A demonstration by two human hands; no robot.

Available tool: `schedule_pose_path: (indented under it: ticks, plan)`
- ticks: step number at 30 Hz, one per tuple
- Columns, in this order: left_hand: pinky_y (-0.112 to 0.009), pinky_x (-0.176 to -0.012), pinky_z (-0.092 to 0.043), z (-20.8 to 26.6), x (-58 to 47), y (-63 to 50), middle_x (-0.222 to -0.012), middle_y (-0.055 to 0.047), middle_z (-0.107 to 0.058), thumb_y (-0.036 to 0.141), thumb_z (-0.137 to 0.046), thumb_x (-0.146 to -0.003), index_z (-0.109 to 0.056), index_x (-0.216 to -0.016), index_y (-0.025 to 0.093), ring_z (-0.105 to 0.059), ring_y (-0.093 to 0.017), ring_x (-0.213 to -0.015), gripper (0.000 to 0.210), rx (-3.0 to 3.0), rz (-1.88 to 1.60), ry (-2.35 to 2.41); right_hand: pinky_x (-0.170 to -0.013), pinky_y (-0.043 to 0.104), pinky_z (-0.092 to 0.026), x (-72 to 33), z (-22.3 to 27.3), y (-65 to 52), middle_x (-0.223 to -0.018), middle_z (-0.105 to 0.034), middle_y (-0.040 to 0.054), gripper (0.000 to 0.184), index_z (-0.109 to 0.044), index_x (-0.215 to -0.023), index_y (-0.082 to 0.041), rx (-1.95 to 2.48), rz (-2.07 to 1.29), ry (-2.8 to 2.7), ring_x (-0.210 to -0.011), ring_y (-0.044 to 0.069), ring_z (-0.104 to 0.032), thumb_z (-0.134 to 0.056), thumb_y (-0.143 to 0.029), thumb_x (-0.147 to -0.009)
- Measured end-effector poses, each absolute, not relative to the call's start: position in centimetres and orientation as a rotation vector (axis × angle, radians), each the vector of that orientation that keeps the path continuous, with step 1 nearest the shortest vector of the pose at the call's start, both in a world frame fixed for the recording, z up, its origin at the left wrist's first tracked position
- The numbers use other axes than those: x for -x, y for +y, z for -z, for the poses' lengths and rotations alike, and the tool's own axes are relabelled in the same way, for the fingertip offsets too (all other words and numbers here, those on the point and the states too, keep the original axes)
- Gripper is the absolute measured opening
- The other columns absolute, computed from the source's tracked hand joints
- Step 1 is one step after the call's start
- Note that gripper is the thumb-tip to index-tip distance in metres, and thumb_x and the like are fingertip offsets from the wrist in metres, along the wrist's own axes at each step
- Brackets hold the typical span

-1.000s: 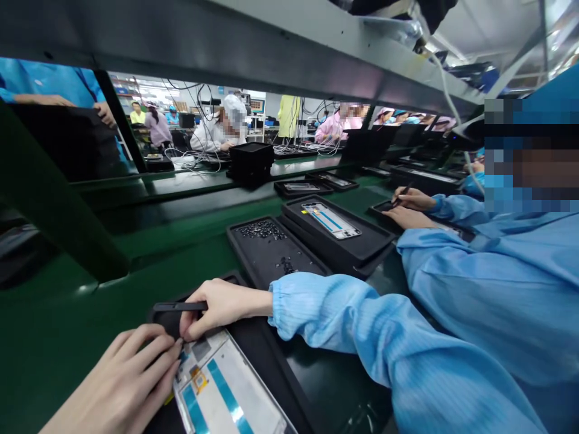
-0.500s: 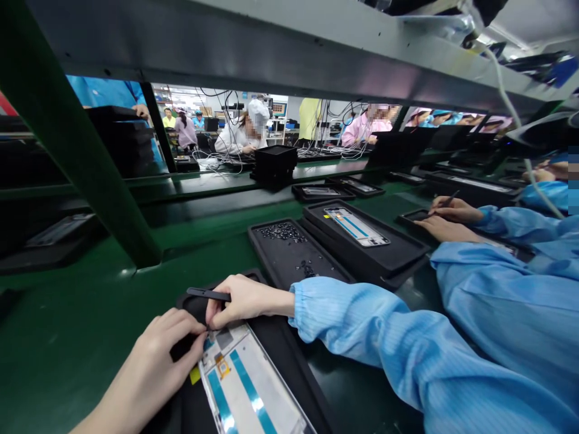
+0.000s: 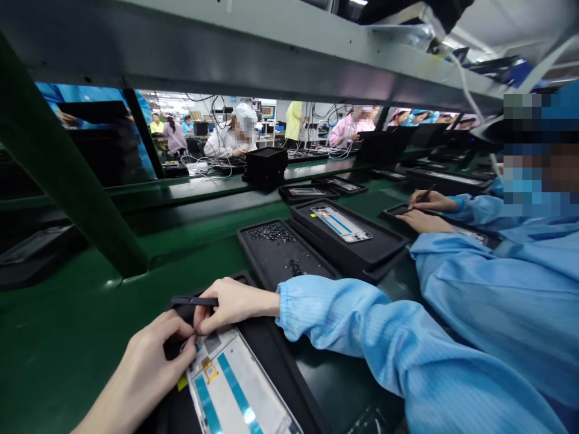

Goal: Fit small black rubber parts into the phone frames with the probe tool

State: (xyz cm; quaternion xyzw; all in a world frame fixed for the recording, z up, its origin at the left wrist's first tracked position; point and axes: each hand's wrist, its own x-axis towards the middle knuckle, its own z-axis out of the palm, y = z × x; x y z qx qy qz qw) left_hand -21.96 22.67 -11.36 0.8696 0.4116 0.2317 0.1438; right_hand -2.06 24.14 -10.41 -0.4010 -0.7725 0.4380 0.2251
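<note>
A silver phone mid-frame (image 3: 266, 386) with two blue strips and an orange flex piece lies in a black foam tray (image 3: 283, 355) before me. My right hand (image 3: 237, 304), in a blue sleeve, grips black tweezers (image 3: 192, 300) over the frame's upper end; the tips are hidden by my fingers. At that frame's upper left corner, my left hand (image 3: 151, 352) has thumb and forefinger pinched together, close to the right fingertips. Whatever sits between them is too small to make out. A yellow tab (image 3: 182, 382) sticks out beside the left thumb.
A black tray of small dark parts (image 3: 271, 232) stands just beyond my right wrist. Another phone frame (image 3: 341, 223) rests on stacked trays beside it. On the right, a co-worker's hands (image 3: 427, 211) work at a tray. A green post (image 3: 90, 181) slants down at left.
The view has shifted a little, so the scene sits farther left. Both hands keep their grip at the frame's upper corner, with the tweezers lying slightly flatter.
</note>
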Motion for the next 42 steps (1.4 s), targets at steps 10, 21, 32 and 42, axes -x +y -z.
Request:
schedule_pose_path:
  ticks: [10, 21, 32, 42]
  plan:
    - [-0.019, -0.048, -0.041, 11.2, 21.4, 22.6, -0.057, 0.002, -0.057, 0.031, -0.047, -0.073, -0.055, -0.055, 0.020, -0.055, -0.012, -0.050, 0.023, -2.589, -0.766, 1.135, -0.061, 0.014, -0.039, 2.3, 9.4, 23.9, -0.077, -0.064, -0.0007, 0.019, -0.068, -0.082, -0.012, 1.096, -1.138, -2.230, -0.075, 0.009, -0.058, -0.064, -0.024, -0.068]
    - [-0.025, -0.057, -0.043, 11.3, 21.3, 21.8, -0.068, 0.000, -0.059, 0.029, -0.044, -0.082, -0.056, -0.064, 0.021, -0.055, -0.015, -0.061, 0.023, -2.627, -0.684, 1.048, -0.057, 0.014, -0.040, 2.3, 9.4, 23.1, -0.066, -0.061, -0.0027, 0.011, -0.067, -0.071, -0.013, 1.203, -1.307, -2.024, -0.063, 0.008, -0.054, -0.064, -0.018, -0.062]
    - [-0.024, -0.059, -0.043, 11.4, 21.5, 21.6, -0.072, 0.000, -0.056, 0.020, -0.044, -0.085, -0.055, -0.068, 0.019, -0.053, -0.014, -0.066, 0.020, -2.723, -0.675, 0.953, -0.054, 0.014, -0.038, 2.2, 9.2, 22.9, -0.065, -0.061, -0.0026, 0.010, -0.066, -0.068, -0.014, 1.256, -1.346, -1.974, -0.061, 0.007, -0.053, -0.064, -0.019, -0.060]
    - [-0.029, -0.062, -0.038, 7.7, 21.4, 20.2, -0.071, -0.005, -0.055, 0.014, -0.030, -0.092, -0.060, -0.075, 0.016, -0.049, -0.017, -0.067, 0.035, -3.084, -0.628, 0.497, -0.051, 0.015, -0.036, 2.4, 6.9, 21.6, -0.055, -0.057, -0.0041, 0.005, -0.062, -0.060, -0.011, 1.326, -1.482, -1.850, -0.054, 0.006, -0.050, -0.062, -0.006, -0.060]
